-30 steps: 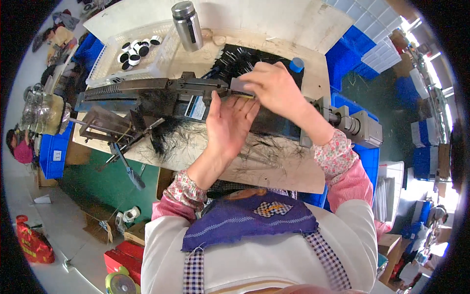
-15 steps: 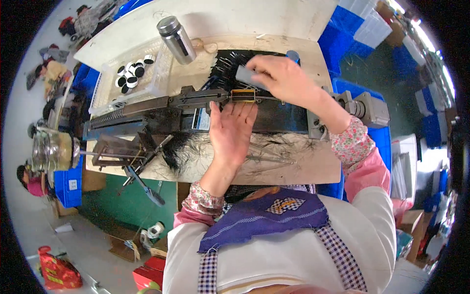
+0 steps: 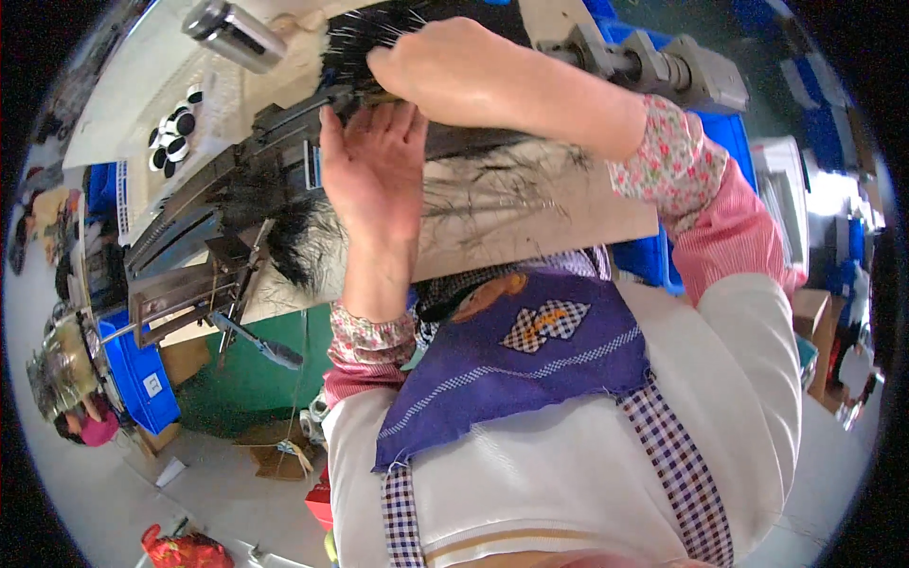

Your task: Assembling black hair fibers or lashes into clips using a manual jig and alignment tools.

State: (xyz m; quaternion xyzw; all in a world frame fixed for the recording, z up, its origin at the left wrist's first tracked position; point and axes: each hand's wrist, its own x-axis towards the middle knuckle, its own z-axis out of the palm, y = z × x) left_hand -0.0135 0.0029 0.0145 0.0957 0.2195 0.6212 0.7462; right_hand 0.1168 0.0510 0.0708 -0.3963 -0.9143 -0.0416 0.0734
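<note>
My left hand (image 3: 379, 175) lies palm up with its fingers stretched out, their tips at a long dark metal fixture (image 3: 204, 189). No object rests in the palm. Just above those fingertips, my right hand (image 3: 445, 71) is curled with its back turned to me. Whatever its fingers grip is hidden behind the hand. Beyond it lies a black mat (image 3: 355, 47) with thin pale pins or wires on it. Loose black fibres (image 3: 294, 248) are heaped beside my left wrist, and more are strewn over the pale tabletop (image 3: 568, 213).
A steel canister (image 3: 235, 36) stands at the back left, beside a clear plastic crate (image 3: 227, 106) holding several black-and-white caps (image 3: 176, 142). A motor-like metal unit (image 3: 703, 76) sits at the right end. A metal frame (image 3: 185, 293) juts over the table's left front edge. Blue bins (image 3: 142, 379) stand below.
The view has shifted, so the bench sits higher and further left. My right hand has come closer to my left fingertips, and the grey block it held is out of sight.
</note>
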